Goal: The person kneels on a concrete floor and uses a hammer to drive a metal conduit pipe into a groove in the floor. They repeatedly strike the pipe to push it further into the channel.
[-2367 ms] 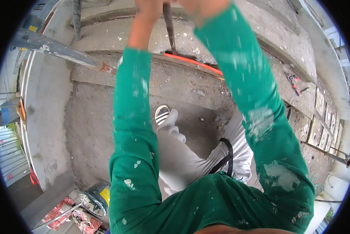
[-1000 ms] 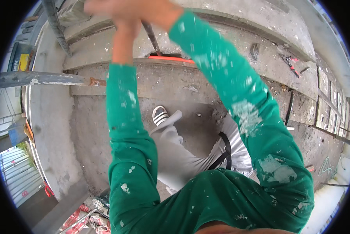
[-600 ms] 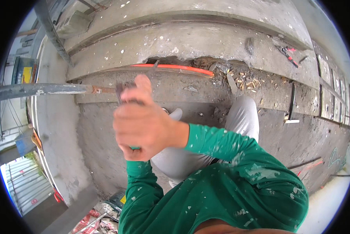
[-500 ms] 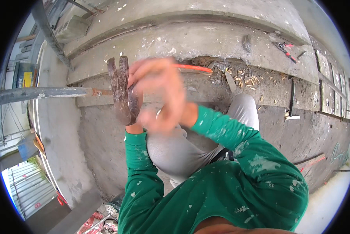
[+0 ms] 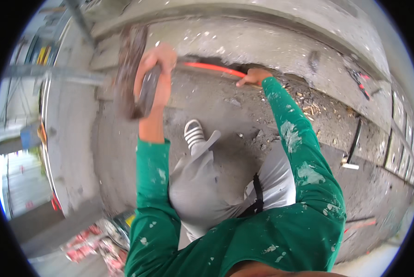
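Note:
My left hand (image 5: 160,62) is raised at the left, closed round a rusty brown claw hammer (image 5: 132,74). The hammer is smeared by motion, and its head is close to the camera. Farther right, my right hand (image 5: 256,76) reaches down to a broken stretch of the concrete step. Its fingers are closed at the right end of an orange-red rod (image 5: 211,68), which lies along the step's broken edge. My hand partly hides that end of the rod.
Pliers with red handles (image 5: 361,85) lie on the step at the right. A black-handled tool with a white end (image 5: 352,152) lies lower down. Wood chips (image 5: 312,109) are scattered near my right forearm. A metal pole (image 5: 54,72) crosses at the left.
My right hand has moved from beside the left hand down and right to the rod. The left hand and hammer have risen. The view has shifted, and my sandalled foot now shows.

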A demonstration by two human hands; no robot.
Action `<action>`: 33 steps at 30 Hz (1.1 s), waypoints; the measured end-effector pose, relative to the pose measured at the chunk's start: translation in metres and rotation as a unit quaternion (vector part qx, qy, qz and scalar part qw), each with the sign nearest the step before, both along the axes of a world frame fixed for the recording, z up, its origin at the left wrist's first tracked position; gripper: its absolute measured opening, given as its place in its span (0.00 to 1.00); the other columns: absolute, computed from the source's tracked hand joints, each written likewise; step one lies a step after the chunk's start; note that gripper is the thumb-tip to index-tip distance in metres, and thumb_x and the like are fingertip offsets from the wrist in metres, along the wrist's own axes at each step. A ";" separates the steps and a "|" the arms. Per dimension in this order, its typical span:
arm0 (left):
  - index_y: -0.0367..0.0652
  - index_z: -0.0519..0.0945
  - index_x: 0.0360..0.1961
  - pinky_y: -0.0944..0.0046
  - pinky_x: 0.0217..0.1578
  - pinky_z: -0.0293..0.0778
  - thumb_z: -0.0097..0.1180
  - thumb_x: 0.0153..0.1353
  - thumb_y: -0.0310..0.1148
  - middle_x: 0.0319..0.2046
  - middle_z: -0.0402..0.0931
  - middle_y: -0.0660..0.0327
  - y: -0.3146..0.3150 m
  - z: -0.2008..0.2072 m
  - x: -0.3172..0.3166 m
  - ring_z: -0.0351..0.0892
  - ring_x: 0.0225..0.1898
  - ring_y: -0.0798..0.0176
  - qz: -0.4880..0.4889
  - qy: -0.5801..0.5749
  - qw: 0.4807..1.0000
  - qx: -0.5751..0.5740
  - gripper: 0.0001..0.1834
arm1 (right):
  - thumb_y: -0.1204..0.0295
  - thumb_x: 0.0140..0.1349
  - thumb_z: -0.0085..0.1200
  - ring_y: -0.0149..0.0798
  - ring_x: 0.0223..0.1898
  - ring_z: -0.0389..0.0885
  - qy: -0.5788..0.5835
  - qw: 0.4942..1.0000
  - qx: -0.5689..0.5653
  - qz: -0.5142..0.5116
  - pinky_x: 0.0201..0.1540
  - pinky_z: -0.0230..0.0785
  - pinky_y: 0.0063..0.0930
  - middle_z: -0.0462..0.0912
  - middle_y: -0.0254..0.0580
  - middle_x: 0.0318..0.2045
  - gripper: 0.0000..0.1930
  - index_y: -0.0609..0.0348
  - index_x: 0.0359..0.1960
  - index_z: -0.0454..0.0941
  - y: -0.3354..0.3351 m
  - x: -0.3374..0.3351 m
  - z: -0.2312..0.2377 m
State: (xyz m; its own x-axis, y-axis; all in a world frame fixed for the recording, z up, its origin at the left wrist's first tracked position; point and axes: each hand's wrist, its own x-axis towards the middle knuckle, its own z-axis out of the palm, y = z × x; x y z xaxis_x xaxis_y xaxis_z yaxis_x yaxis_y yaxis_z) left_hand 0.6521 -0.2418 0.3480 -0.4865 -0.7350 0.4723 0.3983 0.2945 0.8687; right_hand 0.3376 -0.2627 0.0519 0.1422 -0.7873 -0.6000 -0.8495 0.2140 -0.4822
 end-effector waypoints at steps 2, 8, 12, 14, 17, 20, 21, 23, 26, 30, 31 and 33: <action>0.41 0.73 0.29 0.57 0.47 0.65 0.47 0.71 0.35 0.32 0.71 0.59 -0.002 -0.024 0.014 0.67 0.41 0.60 0.137 -0.085 0.983 -0.088 0.13 | 0.34 0.44 0.68 0.53 0.50 0.85 -0.035 0.999 0.031 -0.012 0.52 0.74 0.46 0.86 0.59 0.48 0.46 0.66 0.51 0.85 -0.005 0.040 0.005; 0.53 0.85 0.42 0.55 0.43 0.78 0.65 0.52 0.23 0.37 0.85 0.60 -0.009 -0.058 -0.097 0.85 0.41 0.54 0.202 -0.099 0.931 -0.288 0.15 | 0.39 0.47 0.69 0.40 0.41 0.83 -0.064 0.996 -0.017 -0.054 0.46 0.70 0.38 0.87 0.46 0.40 0.36 0.63 0.41 0.88 -0.005 -0.022 -0.076; 0.55 0.87 0.37 0.50 0.42 0.78 0.60 0.57 0.29 0.33 0.86 0.57 -0.009 -0.051 -0.086 0.84 0.40 0.46 0.293 -0.187 0.865 -0.361 0.09 | 0.47 0.48 0.69 0.40 0.40 0.84 -0.130 0.991 0.036 0.002 0.45 0.72 0.36 0.88 0.47 0.37 0.29 0.65 0.38 0.88 -0.005 -0.002 -0.099; 0.52 0.86 0.37 0.49 0.41 0.78 0.60 0.57 0.30 0.33 0.86 0.55 -0.019 -0.060 -0.078 0.84 0.38 0.43 0.320 -0.137 0.844 -0.407 0.07 | 0.50 0.47 0.69 0.42 0.39 0.85 -0.066 0.996 -0.048 0.038 0.44 0.73 0.38 0.88 0.50 0.35 0.28 0.67 0.37 0.87 -0.019 0.014 -0.088; 0.48 0.83 0.35 0.49 0.43 0.77 0.62 0.56 0.25 0.34 0.85 0.54 -0.012 -0.056 -0.096 0.84 0.38 0.42 0.312 -0.091 0.863 -0.387 0.07 | 0.52 0.45 0.67 0.48 0.36 0.85 0.009 0.993 -0.114 0.021 0.41 0.74 0.42 0.87 0.55 0.33 0.28 0.69 0.37 0.86 -0.008 0.012 -0.078; 0.47 0.82 0.34 0.48 0.44 0.77 0.63 0.55 0.27 0.34 0.85 0.55 -0.008 -0.066 -0.068 0.83 0.38 0.42 0.346 -0.134 0.849 -0.376 0.05 | 0.54 0.44 0.65 0.49 0.36 0.85 0.031 0.997 -0.064 0.037 0.41 0.73 0.43 0.87 0.56 0.33 0.26 0.68 0.36 0.86 0.007 0.071 -0.045; 0.47 0.82 0.33 0.47 0.44 0.76 0.62 0.55 0.27 0.34 0.85 0.54 -0.001 -0.055 -0.079 0.83 0.38 0.42 0.324 -0.121 0.852 -0.393 0.05 | 0.57 0.44 0.63 0.49 0.34 0.85 0.036 0.996 -0.083 -0.003 0.39 0.74 0.42 0.86 0.56 0.31 0.24 0.68 0.35 0.86 0.009 0.045 -0.037; 0.47 0.82 0.33 0.47 0.43 0.76 0.61 0.54 0.28 0.35 0.85 0.54 0.008 -0.050 -0.080 0.83 0.38 0.42 0.297 -0.115 0.852 -0.416 0.05 | 0.55 0.43 0.64 0.48 0.30 0.84 0.043 0.992 -0.110 -0.041 0.37 0.73 0.43 0.85 0.55 0.27 0.23 0.68 0.29 0.85 0.000 0.003 -0.060; 0.49 0.83 0.31 0.46 0.43 0.76 0.57 0.54 0.31 0.34 0.85 0.52 0.016 -0.083 -0.064 0.82 0.38 0.41 0.300 -0.168 0.840 -0.420 0.04 | 0.53 0.44 0.65 0.47 0.29 0.82 0.040 0.993 -0.104 -0.033 0.36 0.71 0.44 0.84 0.55 0.26 0.25 0.68 0.29 0.84 0.007 0.031 -0.065; 0.48 0.83 0.29 0.46 0.43 0.76 0.57 0.54 0.35 0.32 0.84 0.50 -0.019 -0.037 -0.077 0.82 0.40 0.39 0.327 -0.121 0.912 -0.215 0.06 | 0.49 0.44 0.66 0.47 0.28 0.81 0.063 0.994 -0.088 -0.030 0.36 0.70 0.45 0.84 0.54 0.25 0.28 0.69 0.28 0.84 0.005 0.041 -0.060; 0.48 0.83 0.29 0.46 0.43 0.76 0.56 0.55 0.35 0.32 0.84 0.49 -0.026 -0.039 -0.084 0.82 0.41 0.39 0.363 -0.044 0.905 -0.216 0.06 | 0.48 0.44 0.67 0.47 0.28 0.80 0.073 0.994 -0.076 -0.024 0.36 0.69 0.45 0.84 0.54 0.25 0.29 0.69 0.28 0.84 0.007 0.039 -0.060; 0.48 0.83 0.31 0.46 0.44 0.76 0.54 0.56 0.36 0.32 0.84 0.48 -0.050 -0.036 -0.089 0.82 0.42 0.38 0.432 0.104 0.868 -0.223 0.08 | 0.47 0.44 0.67 0.46 0.28 0.80 0.085 0.994 -0.065 -0.012 0.36 0.69 0.45 0.83 0.54 0.24 0.30 0.69 0.28 0.83 0.004 0.041 -0.056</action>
